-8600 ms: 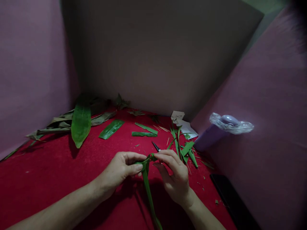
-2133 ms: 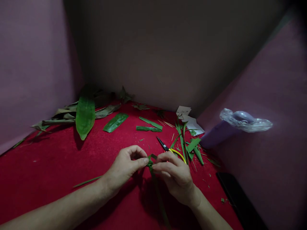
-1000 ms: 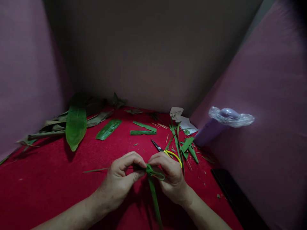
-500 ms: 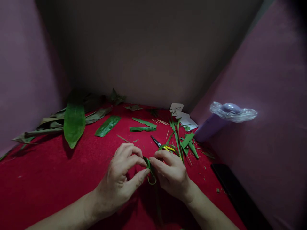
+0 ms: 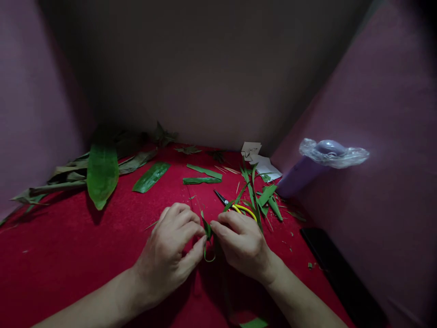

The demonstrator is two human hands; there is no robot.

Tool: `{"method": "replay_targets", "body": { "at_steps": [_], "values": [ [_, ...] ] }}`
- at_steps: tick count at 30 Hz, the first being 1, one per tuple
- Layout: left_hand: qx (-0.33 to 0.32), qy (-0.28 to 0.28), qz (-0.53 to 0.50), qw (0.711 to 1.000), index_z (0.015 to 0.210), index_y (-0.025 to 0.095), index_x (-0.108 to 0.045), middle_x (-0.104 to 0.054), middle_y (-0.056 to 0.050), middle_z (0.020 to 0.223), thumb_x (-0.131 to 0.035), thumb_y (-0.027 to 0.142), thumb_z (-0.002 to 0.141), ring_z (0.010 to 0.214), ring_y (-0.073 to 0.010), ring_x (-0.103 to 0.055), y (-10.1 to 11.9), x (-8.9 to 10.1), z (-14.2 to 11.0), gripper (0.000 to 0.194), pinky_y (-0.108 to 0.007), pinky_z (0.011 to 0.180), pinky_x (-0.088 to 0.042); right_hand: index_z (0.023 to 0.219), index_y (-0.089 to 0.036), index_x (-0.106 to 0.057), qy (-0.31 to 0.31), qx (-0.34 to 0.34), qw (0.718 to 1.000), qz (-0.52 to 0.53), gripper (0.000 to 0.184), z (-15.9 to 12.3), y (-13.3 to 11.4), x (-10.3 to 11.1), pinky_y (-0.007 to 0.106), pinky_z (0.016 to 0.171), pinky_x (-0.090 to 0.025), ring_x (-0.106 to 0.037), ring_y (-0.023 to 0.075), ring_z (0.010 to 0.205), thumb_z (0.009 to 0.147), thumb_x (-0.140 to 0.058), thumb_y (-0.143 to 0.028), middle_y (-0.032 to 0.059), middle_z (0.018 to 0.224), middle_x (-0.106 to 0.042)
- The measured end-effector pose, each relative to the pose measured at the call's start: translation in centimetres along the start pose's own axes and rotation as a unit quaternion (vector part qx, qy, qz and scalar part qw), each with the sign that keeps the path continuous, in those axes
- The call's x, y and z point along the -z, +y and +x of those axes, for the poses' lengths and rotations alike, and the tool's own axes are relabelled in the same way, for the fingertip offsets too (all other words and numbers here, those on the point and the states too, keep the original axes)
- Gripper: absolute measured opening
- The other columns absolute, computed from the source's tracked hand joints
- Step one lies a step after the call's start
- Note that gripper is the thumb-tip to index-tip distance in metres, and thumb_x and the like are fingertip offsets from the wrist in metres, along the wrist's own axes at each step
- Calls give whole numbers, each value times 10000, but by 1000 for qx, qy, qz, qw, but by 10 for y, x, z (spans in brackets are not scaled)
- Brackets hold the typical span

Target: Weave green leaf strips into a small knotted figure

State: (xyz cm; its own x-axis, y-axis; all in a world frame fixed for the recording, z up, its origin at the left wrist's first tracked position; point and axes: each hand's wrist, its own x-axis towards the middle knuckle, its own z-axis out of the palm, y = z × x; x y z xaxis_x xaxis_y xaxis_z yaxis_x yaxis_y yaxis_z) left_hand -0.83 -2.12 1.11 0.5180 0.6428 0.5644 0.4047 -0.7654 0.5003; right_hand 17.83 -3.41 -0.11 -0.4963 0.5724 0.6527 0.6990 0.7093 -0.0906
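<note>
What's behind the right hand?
Beyond the right hand, yellow-handled scissors show their black blades and part of the handles, with green leaf pieces nearby. The hand hides the remaining handles and anything directly beneath it.

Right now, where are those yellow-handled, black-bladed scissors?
The scissors lie just right of the head view's centre, beyond the right hand, beside green leaf strips.

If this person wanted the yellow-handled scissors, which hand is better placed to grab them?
Probably the right hand: the scissors lie just beyond it, handle end closest. The left hand is farther off. Both have fingertips at the green leaf strip.
</note>
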Motion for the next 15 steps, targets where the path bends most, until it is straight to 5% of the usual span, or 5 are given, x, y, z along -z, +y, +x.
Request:
{"method": "replay_targets", "body": {
  "at_steps": [7,15],
  "values": [
    [17,11,-26,999,703,159,-503,-541,-32,716,-508,80,791,729,-168,-462,0,-2,2,119,-324,673,-380,868,-124,-638,-1,-20,999,32,201,2,-2,2,252,570,-434,-533,138,646,809,-457,-63,79,740,-601],
    [152,-26,-140,978,670,184,-514,-569,1,723,-510,149,797,732,-145,-516,1,0,4,132,-276,686,-411,927,-116,-629,51,-1,997,50,223,1,-1,4,257,596,-467,-569,146,690,803,-465,-30,99,774,-620]
  ]
}}
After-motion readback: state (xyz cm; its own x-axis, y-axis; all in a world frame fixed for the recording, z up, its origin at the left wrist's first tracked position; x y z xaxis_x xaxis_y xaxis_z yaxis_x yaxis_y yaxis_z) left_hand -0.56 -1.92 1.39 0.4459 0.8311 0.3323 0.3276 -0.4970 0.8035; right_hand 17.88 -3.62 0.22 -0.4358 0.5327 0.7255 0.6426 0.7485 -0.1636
